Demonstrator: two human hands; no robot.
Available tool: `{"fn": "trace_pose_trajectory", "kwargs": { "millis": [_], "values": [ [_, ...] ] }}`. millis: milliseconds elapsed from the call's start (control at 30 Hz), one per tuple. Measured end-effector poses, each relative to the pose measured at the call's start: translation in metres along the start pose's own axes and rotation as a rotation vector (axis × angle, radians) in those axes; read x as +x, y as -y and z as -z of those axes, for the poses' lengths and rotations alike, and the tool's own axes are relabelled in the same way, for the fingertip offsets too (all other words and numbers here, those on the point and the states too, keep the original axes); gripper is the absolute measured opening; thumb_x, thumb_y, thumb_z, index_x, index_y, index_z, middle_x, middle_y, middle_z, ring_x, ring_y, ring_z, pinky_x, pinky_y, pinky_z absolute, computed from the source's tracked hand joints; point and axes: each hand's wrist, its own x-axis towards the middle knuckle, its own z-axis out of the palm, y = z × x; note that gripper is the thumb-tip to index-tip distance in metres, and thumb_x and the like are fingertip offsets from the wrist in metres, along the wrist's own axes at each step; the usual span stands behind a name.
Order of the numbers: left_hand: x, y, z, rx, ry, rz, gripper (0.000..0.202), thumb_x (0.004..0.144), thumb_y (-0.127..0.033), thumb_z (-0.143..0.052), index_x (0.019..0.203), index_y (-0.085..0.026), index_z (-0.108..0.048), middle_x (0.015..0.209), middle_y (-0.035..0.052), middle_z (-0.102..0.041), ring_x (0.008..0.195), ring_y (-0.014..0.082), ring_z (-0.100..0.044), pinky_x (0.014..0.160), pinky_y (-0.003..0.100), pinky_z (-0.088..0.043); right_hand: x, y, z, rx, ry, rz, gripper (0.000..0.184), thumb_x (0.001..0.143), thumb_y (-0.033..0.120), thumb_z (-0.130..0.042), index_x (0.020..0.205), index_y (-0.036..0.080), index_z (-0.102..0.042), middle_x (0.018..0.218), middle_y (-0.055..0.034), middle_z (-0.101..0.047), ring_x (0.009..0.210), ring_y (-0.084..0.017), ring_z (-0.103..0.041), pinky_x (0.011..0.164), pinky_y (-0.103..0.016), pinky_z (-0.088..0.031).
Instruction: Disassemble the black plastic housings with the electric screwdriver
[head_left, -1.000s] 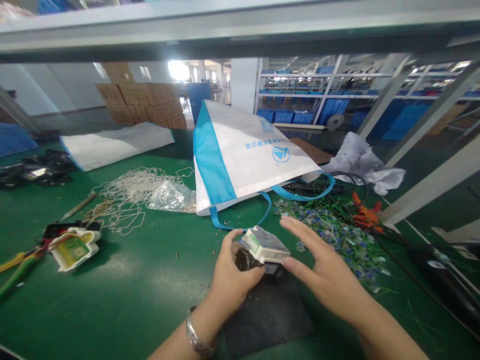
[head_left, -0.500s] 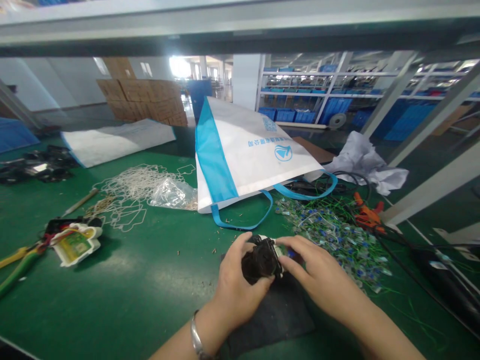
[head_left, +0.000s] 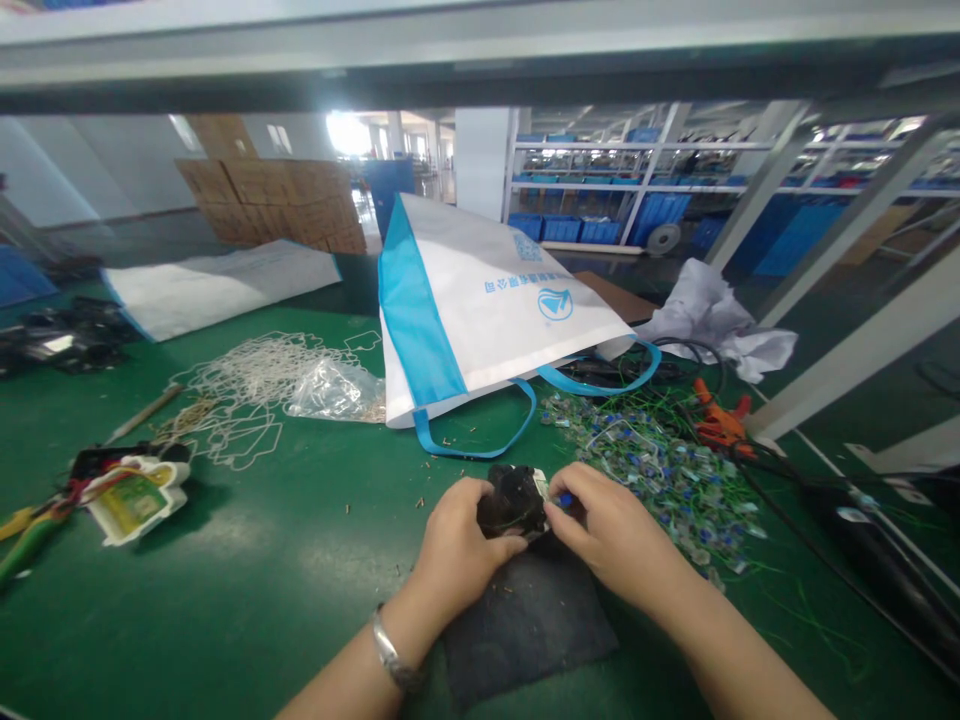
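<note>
My left hand (head_left: 461,530) is closed round a small black plastic housing (head_left: 514,498) with a white part along its right side. The thumb lies along its near edge and the fingers hold its left side. At the white edge, my right hand (head_left: 600,520) has thumb and forefinger pinched together. Between its fingers shows a small blue piece (head_left: 566,499); its exact kind is hidden. Under the hands lies a dark mat (head_left: 532,630). To the right spreads a pile of small clear and blue pieces with green wires (head_left: 660,460).
A white and blue cloth bag (head_left: 487,310) stands behind the hands. Tangled white loops (head_left: 255,380), a plastic bag of small parts (head_left: 337,390) and an opened white housing (head_left: 139,500) lie left. Loose screws dot the green table (head_left: 300,620). An orange clamp (head_left: 721,415) is at right.
The black housing has turned and tilted in my left hand. My right fingers have drawn together at its white edge. The whole view has shifted slightly, so the surroundings sit further left.
</note>
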Motion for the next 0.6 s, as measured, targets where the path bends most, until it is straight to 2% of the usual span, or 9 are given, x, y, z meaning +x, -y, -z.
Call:
{"fn": "trace_pose_trajectory", "kwargs": {
  "millis": [67,200,300,433,467,533,600],
  "values": [
    [-0.001,-0.005,0.0,-0.013,-0.013,0.024,0.032,0.057,-0.018,-0.074,0.081,-0.015,-0.053,0.079,0.0009,-0.054,0.075,0.0185,-0.05,0.066,0.028,-0.037,0.0,0.002,0.001,-0.013,-0.029,-0.016,0.005,0.076,0.015,-0.046,0.071,0.015,-0.049,0.071,-0.0014,-0.047,0.065,-0.014,-0.043,0.059,-0.024,-0.029],
    [-0.005,-0.013,0.009,-0.113,-0.036,-0.001,0.029,0.056,-0.017,-0.073,0.078,-0.015,-0.055,0.075,-0.0007,-0.053,0.07,0.0159,-0.048,0.062,0.024,-0.035,0.004,-0.003,0.014,0.066,0.001,-0.064,0.006,0.071,0.021,-0.048,0.066,0.017,-0.05,0.064,0.0012,-0.051,0.059,-0.012,-0.047,0.054,-0.021,-0.033],
    [-0.001,-0.004,0.021,-0.284,-0.049,0.042,0.029,0.058,-0.025,-0.072,0.078,-0.015,-0.055,0.073,-0.0005,-0.054,0.069,0.0162,-0.049,0.06,0.024,-0.036,0.006,-0.027,0.036,0.086,-0.071,-0.211,0.011,0.07,0.026,-0.047,0.065,0.017,-0.049,0.057,0.0015,-0.054,0.052,-0.012,-0.051,0.05,-0.021,-0.036],
    [0.01,0.014,0.035,-0.58,-0.059,0.134,0.04,0.059,-0.034,-0.072,0.089,-0.013,-0.055,0.079,0.0018,-0.06,0.072,0.0178,-0.054,0.063,0.024,-0.041,0.004,-0.068,0.066,0.0,-0.281,-0.457,0.018,0.074,0.033,-0.046,0.072,0.016,-0.05,0.052,-0.0028,-0.055,0.051,-0.018,-0.056,0.052,-0.027,-0.042],
    [0.012,0.016,0.036,-0.63,-0.063,0.145,0.042,0.06,-0.034,-0.072,0.091,-0.013,-0.055,0.08,0.0022,-0.061,0.073,0.0178,-0.055,0.065,0.024,-0.042,0.004,-0.075,0.07,-0.038,-0.319,-0.489,0.021,0.076,0.035,-0.045,0.078,0.015,-0.053,0.057,-0.0052,-0.057,0.054,-0.02,-0.057,0.055,-0.03,-0.043],
    [0.013,0.016,0.038,-0.661,-0.064,0.145,0.042,0.061,-0.033,-0.072,0.094,-0.012,-0.055,0.083,0.0029,-0.061,0.075,0.0181,-0.056,0.067,0.025,-0.043,0.003,-0.086,0.072,-0.118,-0.353,-0.495,0.033,0.078,0.034,-0.048,0.101,0.012,-0.053,0.079,-0.0131,-0.061,0.072,-0.026,-0.059,0.067,-0.037,-0.045],
    [0.01,0.01,0.04,-0.598,-0.04,0.119,0.04,0.062,-0.033,-0.071,0.093,-0.012,-0.056,0.083,0.0031,-0.061,0.077,0.0187,-0.055,0.068,0.026,-0.043,0.003,-0.092,0.069,-0.211,-0.355,-0.463,0.051,0.076,0.029,-0.056,0.123,0.012,-0.043,0.111,-0.0197,-0.05,0.101,-0.034,-0.049,0.084,-0.044,-0.04]
  ]
}}
